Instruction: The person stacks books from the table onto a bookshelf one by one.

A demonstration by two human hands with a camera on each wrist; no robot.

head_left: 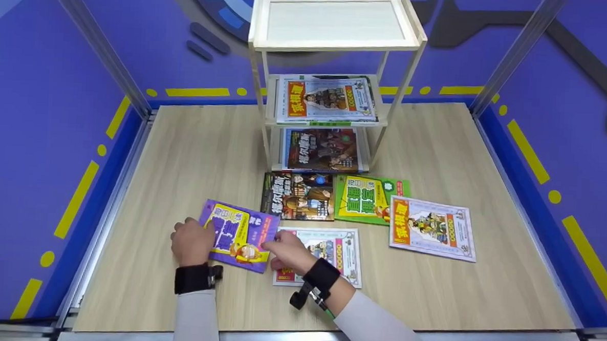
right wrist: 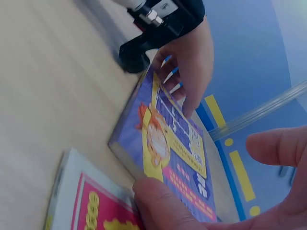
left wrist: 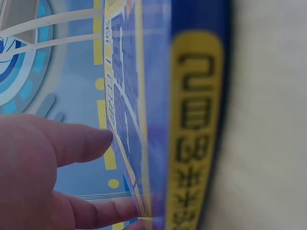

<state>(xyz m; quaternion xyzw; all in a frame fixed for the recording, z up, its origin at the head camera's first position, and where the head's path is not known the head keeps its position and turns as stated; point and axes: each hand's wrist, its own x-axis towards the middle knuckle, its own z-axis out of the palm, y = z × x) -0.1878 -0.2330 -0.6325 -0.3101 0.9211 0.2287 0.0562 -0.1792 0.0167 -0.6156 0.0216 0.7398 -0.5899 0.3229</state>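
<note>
A purple book (head_left: 244,234) with yellow panels and a cartoon figure lies slightly turned at the front left of the table. My left hand (head_left: 193,242) holds its left edge, thumb over the cover. At the right edge my right hand (head_left: 297,255) grips the same book with thumb and fingers. In the right wrist view the right thumb (right wrist: 160,203) is right at a corner of the cover. Partly under the right hand lies a white-bordered book (head_left: 351,254) with a pink and red strip. The left wrist view has the purple book's spine (left wrist: 196,120) close up.
Behind stands a wooden rack (head_left: 335,23), with a white-bordered book (head_left: 329,100) on its middle shelf and a dark book (head_left: 325,148) on the lowest. In front of it lie another dark book (head_left: 300,196), a green book (head_left: 366,194) and a white-and-yellow book (head_left: 434,227).
</note>
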